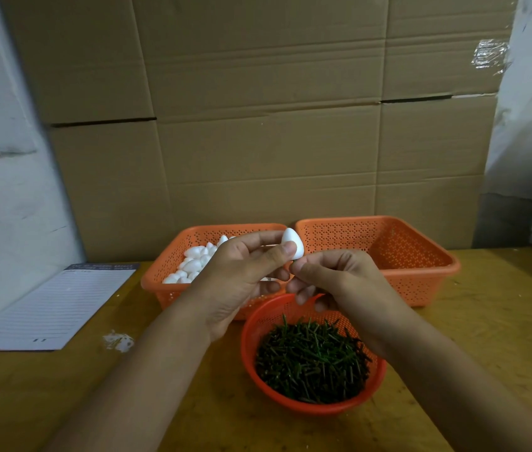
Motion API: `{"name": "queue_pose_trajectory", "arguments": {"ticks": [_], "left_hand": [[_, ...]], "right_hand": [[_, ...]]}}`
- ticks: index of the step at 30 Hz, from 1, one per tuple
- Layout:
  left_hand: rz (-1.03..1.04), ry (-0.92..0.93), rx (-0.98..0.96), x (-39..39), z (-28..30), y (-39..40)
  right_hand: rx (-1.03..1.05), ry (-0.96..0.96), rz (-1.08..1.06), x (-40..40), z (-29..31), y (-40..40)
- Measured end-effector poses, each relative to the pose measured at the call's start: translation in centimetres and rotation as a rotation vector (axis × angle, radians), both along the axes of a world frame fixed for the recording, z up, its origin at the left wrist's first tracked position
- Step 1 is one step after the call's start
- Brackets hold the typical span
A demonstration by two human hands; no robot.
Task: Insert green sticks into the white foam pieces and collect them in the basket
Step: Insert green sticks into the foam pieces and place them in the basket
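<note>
1. Nearest: round red bowl (313, 407) of green sticks (312, 360) on the counter (486, 321).
2. Left hand (242, 278): fingers pinch a white foam piece (293, 243) above the baskets.
3. Right hand (339, 275): fingers pressed together just beneath the piece; whether they hold a stick, cannot tell.
4. Left basket (160, 282) holds foam pieces (193, 264); right basket (421, 272) adjoins it.

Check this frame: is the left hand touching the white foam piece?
Touching. The head view shows the left hand pinching the white foam piece between thumb and fingertips.
</note>
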State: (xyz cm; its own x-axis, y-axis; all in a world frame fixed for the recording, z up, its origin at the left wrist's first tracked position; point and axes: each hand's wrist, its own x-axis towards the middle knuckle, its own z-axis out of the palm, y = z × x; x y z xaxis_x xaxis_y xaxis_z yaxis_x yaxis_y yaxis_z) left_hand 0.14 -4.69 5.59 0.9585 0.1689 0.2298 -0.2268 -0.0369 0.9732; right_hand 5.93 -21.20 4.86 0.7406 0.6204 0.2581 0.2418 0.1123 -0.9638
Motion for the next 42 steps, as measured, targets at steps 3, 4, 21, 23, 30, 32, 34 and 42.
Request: {"name": "queue_pose_trajectory", "arguments": {"ticks": [3,4,21,23,30,32,34,42], "left_hand": [[0.015,-0.021,0.05,0.0,0.1,0.2],[0.019,-0.024,0.052,0.0,0.1,0.2],[0.388,0.055,-0.513,1.1,0.0,2.2],[0.387,0.058,-0.511,1.3,-0.1,2.4],[0.385,0.054,-0.49,1.6,-0.6,2.5],[0.409,0.052,-0.493,1.7,-0.7,2.6],[0.437,0.057,-0.495,1.8,-0.8,2.8],[0.492,0.084,-0.487,2.3,-1.6,3.9]], "right_hand": [[-0.004,-0.005,-0.003,0.0,0.0,0.0],[-0.002,-0.008,-0.003,0.0,-0.1,0.1],[0.047,0.109,-0.043,1.1,-0.5,0.1],[0.052,0.114,-0.042,1.3,-0.6,0.0],[0.04,0.139,-0.058,2.2,-0.7,-0.3],[0.034,0.168,-0.078,2.5,-0.9,-0.4],[0.017,0.203,-0.103,3.0,-1.1,-0.5],[-0.009,0.305,-0.259,5.1,-2.0,-1.2]]}}
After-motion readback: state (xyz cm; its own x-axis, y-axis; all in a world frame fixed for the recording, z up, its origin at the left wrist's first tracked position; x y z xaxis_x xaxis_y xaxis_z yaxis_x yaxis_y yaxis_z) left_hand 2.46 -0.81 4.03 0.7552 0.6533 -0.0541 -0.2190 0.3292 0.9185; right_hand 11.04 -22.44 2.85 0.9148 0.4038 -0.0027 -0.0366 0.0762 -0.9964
